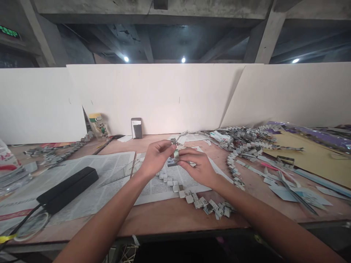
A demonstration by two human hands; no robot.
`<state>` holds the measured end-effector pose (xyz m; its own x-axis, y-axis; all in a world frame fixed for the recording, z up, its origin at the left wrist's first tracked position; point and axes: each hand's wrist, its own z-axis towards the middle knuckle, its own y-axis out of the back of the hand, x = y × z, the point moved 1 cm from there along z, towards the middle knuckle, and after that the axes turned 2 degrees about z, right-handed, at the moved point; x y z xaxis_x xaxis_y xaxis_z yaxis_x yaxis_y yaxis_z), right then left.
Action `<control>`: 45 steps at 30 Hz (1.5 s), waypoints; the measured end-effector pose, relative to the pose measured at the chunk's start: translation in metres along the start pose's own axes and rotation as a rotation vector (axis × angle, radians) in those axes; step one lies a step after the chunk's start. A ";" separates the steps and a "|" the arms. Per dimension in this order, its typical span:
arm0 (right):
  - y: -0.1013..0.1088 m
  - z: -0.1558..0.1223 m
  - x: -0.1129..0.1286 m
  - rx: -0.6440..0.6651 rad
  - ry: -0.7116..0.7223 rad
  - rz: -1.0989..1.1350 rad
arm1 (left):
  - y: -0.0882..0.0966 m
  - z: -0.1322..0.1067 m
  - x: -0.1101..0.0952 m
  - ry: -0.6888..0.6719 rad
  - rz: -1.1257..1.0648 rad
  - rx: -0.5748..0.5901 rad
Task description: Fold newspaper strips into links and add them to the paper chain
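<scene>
Over the newspaper in the middle of the table, both my hands come together. My left hand (157,157) pinches a small folded piece of printed paper (173,141) between thumb and fingers. A pale greenish paper strip (176,155) curves between the hands, with my right hand (197,166) closed on its right side. How the strip joins the folded piece is hidden by the fingers. Below the hands a zigzag chain of folded paper (189,197) lies across the newspaper (150,195) and onto the bare tabletop, its lower end near my right forearm.
A long black case (68,188) and a clear set square (116,174) lie left. A phone (136,128) leans against the white board (164,98), near a yellow-lidded bottle (98,126). Right are scissors (294,193), paper strips and a heap of paper chains (244,137).
</scene>
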<state>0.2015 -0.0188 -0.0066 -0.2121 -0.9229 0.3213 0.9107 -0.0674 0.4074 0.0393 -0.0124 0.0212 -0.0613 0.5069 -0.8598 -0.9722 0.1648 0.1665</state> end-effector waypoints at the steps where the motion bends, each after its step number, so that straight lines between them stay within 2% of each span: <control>1: -0.002 0.000 0.001 -0.041 -0.072 0.056 | -0.001 0.000 0.000 -0.010 0.003 -0.006; 5: -0.009 -0.001 0.001 -0.169 -0.382 0.305 | -0.003 -0.001 0.001 -0.049 0.004 -0.033; 8: -0.011 0.000 -0.001 -0.190 -0.531 0.475 | -0.004 -0.002 0.001 -0.067 0.015 -0.032; 12: -0.011 0.003 -0.002 -0.206 -0.644 0.663 | -0.005 -0.003 -0.002 -0.099 0.090 -0.061; 16: -0.011 0.005 -0.001 -0.208 -0.782 0.861 | -0.007 -0.006 -0.004 -0.216 0.220 -0.094; 22: -0.009 0.006 -0.005 -0.279 -0.923 1.095 | -0.008 -0.008 0.001 -0.271 0.306 0.034; 27: -0.008 0.006 -0.008 -0.285 -0.978 1.126 | -0.005 -0.006 0.006 -0.330 0.362 0.078; 32: -0.007 0.005 -0.004 -0.277 -0.921 1.003 | -0.003 -0.006 0.003 -0.399 0.428 0.015; 34: -0.003 0.006 -0.001 -0.242 -0.798 0.858 | -0.003 -0.006 0.001 -0.407 0.452 0.000; 36: 0.001 0.006 0.000 -0.206 -0.639 0.614 | -0.004 -0.007 0.000 -0.399 0.468 -0.022; 40: 0.009 0.005 -0.001 -0.208 -0.420 0.178 | -0.003 -0.007 -0.001 -0.365 0.498 -0.052; 45: 0.013 0.005 -0.002 -0.150 -0.222 -0.076 | -0.003 -0.006 -0.002 -0.367 0.515 -0.005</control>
<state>0.2118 -0.0155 0.0023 -0.3393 -0.8084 0.4811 0.9280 -0.2039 0.3117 0.0407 -0.0192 0.0195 -0.4407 0.7776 -0.4484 -0.8401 -0.1812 0.5113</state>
